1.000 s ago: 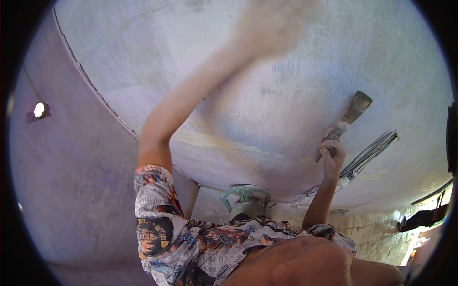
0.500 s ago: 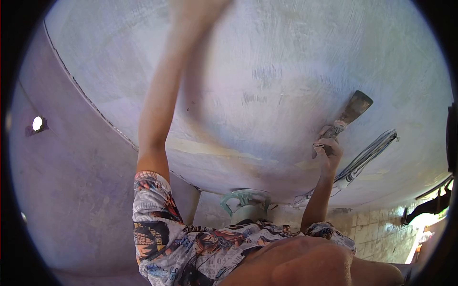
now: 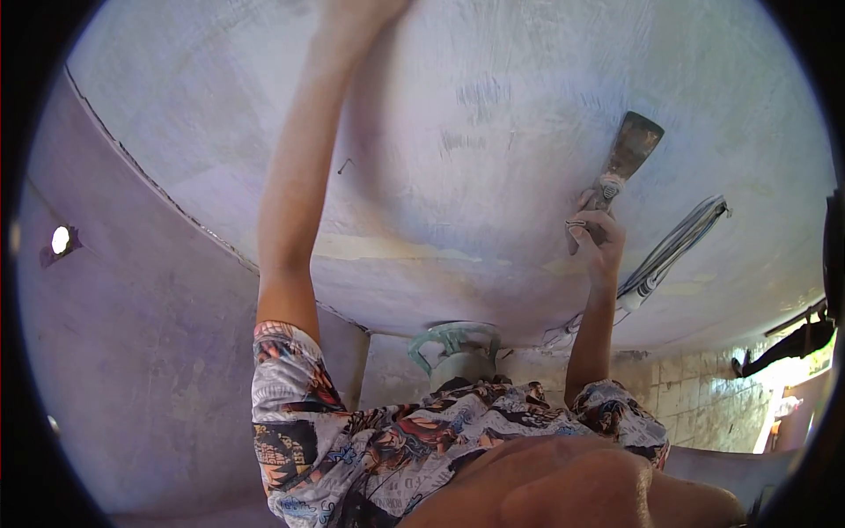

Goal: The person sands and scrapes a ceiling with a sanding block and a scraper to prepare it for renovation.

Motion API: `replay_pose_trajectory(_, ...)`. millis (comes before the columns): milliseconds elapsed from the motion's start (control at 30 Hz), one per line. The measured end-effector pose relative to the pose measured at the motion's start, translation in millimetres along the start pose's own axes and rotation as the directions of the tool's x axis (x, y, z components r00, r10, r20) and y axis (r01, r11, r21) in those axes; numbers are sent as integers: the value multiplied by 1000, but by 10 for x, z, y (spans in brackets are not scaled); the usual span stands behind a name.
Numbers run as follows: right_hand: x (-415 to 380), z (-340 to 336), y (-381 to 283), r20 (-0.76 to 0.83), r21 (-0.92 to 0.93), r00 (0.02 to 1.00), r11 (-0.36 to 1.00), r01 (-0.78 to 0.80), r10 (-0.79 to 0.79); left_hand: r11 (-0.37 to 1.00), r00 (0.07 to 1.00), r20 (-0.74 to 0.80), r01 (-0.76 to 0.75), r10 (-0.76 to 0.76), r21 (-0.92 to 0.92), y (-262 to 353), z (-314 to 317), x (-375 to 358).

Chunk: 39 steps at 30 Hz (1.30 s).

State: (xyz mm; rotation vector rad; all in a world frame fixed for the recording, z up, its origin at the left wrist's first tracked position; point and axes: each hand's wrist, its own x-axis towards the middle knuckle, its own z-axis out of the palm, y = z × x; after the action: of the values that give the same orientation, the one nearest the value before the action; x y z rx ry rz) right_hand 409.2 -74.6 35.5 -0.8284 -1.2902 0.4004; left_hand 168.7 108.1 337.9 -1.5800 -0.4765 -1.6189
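Note:
At the top edge, my left hand [image 3: 361,16] is against or close to the pale, patchy plastered wall [image 3: 519,176]; its fingers are cut off by the frame. What it holds, if anything, does not show. Over on the right, my right hand [image 3: 602,236] is closed round the handle of a scraper [image 3: 634,148]. The scraper's wide, stained metal blade points up and slightly right, in front of the wall.
A bundle of grey cables [image 3: 676,242] hangs at the right. A pale green plastic stool [image 3: 458,339] stands low in the middle. A purple wall [image 3: 158,352] fills the left side. A person's dark-clothed leg [image 3: 783,354] shows near the bright opening [image 3: 797,378] at far right.
My right hand and the scraper have moved up in the view, the blade now more upright. The cables, stool and wall marks have also shifted upward. My left hand reaches slightly further out of frame.

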Motion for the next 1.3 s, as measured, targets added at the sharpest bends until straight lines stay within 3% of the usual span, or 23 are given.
replay_pose_trajectory(100, -35, 71, -87, 11, 117, 995, 988, -98, 98, 961, 890, 376, -196, 258, -197, 620, -131, -511)
replay_pose_trajectory(167, -113, 91, -20, 41, 224, 994, 969, -103, 96, 885, 832, 367, -277, 415, -373, 1012, -240, -1011)
replay_pose_trajectory(233, -117, 152, -31, 70, 325, 995, 942, -86, 67, 799, 765, 457, -123, 454, -588, 1172, -493, -1410)
replay_pose_trajectory(300, -154, 287, -101, 76, 485, 997, 873, -45, 9, 503, 643, 732, 566, 226, -653, 1336, -854, -1690)
replay_pose_trajectory(333, -193, 324, -100, 71, 482, 997, 875, -43, 10, 360, 542, 825, 746, 161, -561, 1424, -1011, -1779)
replay_pose_trajectory(367, -229, 350, -90, 204, 460, 977, 875, -150, 60, 195, 416, 902, 881, 119, -432, 1499, -1120, -1856)
replay_pose_trajectory(400, -271, 372, -101, 333, 422, 936, 870, -256, 113, 188, 415, 901, 882, 123, -432, 1567, -1185, -1957)
replay_pose_trajectory(467, -315, 426, -138, 437, 276, 876, 897, -345, 202, -89, 267, 954, 962, 134, -257, 1691, -1220, -2190)
replay_pose_trajectory(500, -330, 457, -148, 524, 123, 800, 903, -411, 293, -94, 267, 954, 962, 136, -256, 1702, -1216, -2276)
replay_pose_trajectory(600, -417, 514, -118, 540, 60, 762, 886, -459, 358, -264, 313, 938, 927, 146, -268, 1699, -1236, -2475)
replay_pose_trajectory(633, -421, 549, -120, 538, 60, 762, 885, -462, 361, -274, 316, 949, 915, 28, -296, 1691, -1260, -2522)
replay_pose_trajectory(700, -411, 589, -126, 367, 193, 926, 966, -170, 90, -280, 308, 947, 905, -89, -321, 1641, -1306, -2591)
replay_pose_trajectory(767, -438, 528, -128, 263, 175, 959, 973, -152, 103, -325, 321, 898, 851, -300, -412, 1503, -1382, -2645)
replay_pose_trajectory(800, -448, 493, -125, 157, 156, 982, 979, -131, 107, -327, 320, 899, 851, -298, -411, 1450, -1432, -2684)
replay_pose_trajectory(867, -437, 509, -135, 86, 106, 995, 993, -52, 43, -551, 163, 947, 781, -277, -296, 1376, -1554, -2771)
replay_pose_trajectory(900, -427, 536, -163, 20, 53, 1000, 998, 21, -22, -550, 160, 949, 783, -273, -290, 1427, -1586, -2804)
replay_pose_trajectory(933, -412, 565, -197, 14, 54, 1000, 998, 18, -19, -502, 69, 952, 837, -297, -217, 1517, -1604, -2829)
replay_pose_trajectory(967, -384, 598, -232, 47, -124, 981, 974, 192, -187, -454, -19, 945, 880, -326, -139, 1589, -1604, -2846)
replay_pose_trajectory(1000, -366, 630, -260, 112, -291, 934, 888, 357, -339, -455, -22, 947, 880, -321, -134, 1639, -1608, -2784)
replay_pose_trajectory(1033, -365, 666, -254, 109, -293, 935, 888, 354, -337, -481, -23, 946, 865, -323, -143, 1678, -1617, -2719)
replay_pose_trajectory(1100, -357, 730, -234, 272, -289, 832, 784, 549, -482, -509, -24, 945, 847, -325, -154, 1719, -1614, -2566)
replay_pose_trajectory(1233, -440, 767, -243, 296, -248, 843, 817, 521, -449, -558, 34, 946, 801, -322, -219, 1692, -1626, -2452)
replay_pose_trajectory(1300, -467, 752, -305, 300, -288, 896, 864, 412, -327, -555, 63, 948, 798, -311, -235, 1662, -1661, -2456)
